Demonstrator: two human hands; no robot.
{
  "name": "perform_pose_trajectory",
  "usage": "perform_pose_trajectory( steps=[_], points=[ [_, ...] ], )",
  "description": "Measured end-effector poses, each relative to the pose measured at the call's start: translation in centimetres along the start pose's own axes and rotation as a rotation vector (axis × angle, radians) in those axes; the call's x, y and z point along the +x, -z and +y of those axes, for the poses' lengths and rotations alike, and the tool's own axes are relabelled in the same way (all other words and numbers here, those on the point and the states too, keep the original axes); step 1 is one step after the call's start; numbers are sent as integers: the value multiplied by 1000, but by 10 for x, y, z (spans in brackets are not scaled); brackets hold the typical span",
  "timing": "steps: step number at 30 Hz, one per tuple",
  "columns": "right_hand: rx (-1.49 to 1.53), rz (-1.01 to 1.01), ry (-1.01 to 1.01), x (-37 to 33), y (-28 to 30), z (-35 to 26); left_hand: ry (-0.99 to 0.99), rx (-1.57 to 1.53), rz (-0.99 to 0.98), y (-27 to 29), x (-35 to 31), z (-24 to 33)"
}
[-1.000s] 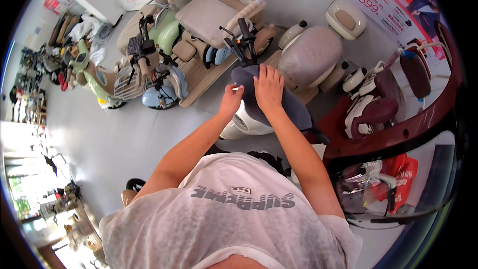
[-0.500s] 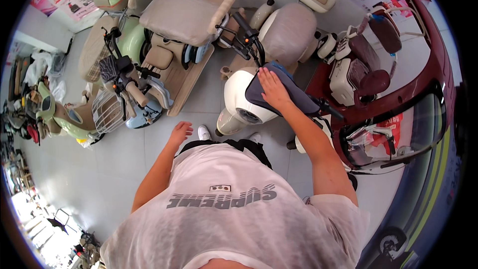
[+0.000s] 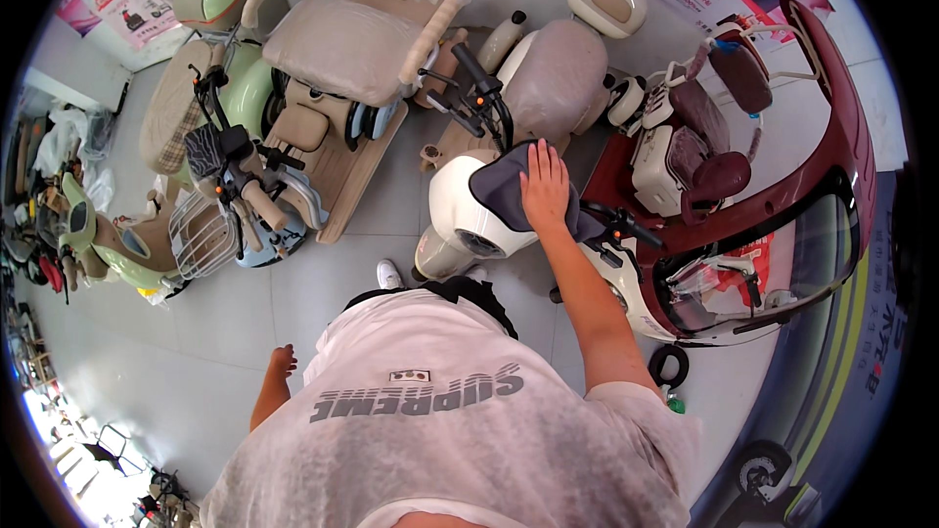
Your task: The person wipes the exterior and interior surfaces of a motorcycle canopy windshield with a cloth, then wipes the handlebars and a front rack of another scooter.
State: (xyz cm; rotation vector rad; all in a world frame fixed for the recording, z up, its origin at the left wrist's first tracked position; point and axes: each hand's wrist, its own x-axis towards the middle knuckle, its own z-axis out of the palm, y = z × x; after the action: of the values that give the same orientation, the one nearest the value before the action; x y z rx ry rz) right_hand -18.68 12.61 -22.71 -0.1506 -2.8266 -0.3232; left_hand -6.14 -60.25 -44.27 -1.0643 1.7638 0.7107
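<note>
My right hand (image 3: 546,186) lies flat, fingers spread, on a dark grey cloth (image 3: 499,194) draped over the white front panel of an electric scooter (image 3: 460,215). The scooter's black handlebar (image 3: 479,98) rises just beyond the cloth. My left hand (image 3: 282,362) hangs low at my side above the grey tiled floor, holding nothing, its fingers loosely curled. My white printed shirt fills the lower middle of the view.
A dark red enclosed vehicle (image 3: 782,186) stands at the right, close to my right arm. A beige-seated tricycle (image 3: 342,49), a light green scooter (image 3: 225,0) and a basket-fronted scooter (image 3: 210,225) crowd the left. More scooters line the far left.
My left hand left the cloth a second ago and has dropped to my side. My right hand has stayed on the cloth, sliding slightly across the scooter's front.
</note>
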Motion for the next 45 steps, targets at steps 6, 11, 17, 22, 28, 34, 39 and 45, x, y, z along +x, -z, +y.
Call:
perform_pose_trajectory(
  steps=[6,11,17,22,28,34,39,45],
  points=[
    [189,69,-132,42,9,-21,-827,186,101,-97,-57,145],
    [227,96,-90,33,10,-22,-1185,-88,-292,-201,-207,336],
    [267,-10,-27,17,3,-5,-849,-452,-514,-287,-310,451],
    [404,1,-1,7,10,0,-682,-734,-673,-289,-330,443],
    [753,191,-196,31,41,-6,-1345,-475,-547,-232,-423,441],
    [629,399,-238,142,67,-68,-1284,-670,-308,-148,-381,515],
    [299,2,30,174,0,-120,-820,-570,460,-132,-231,551],
    [84,-386,-45,216,-5,-114,-897,-394,-553,-152,-291,547]
  ],
)
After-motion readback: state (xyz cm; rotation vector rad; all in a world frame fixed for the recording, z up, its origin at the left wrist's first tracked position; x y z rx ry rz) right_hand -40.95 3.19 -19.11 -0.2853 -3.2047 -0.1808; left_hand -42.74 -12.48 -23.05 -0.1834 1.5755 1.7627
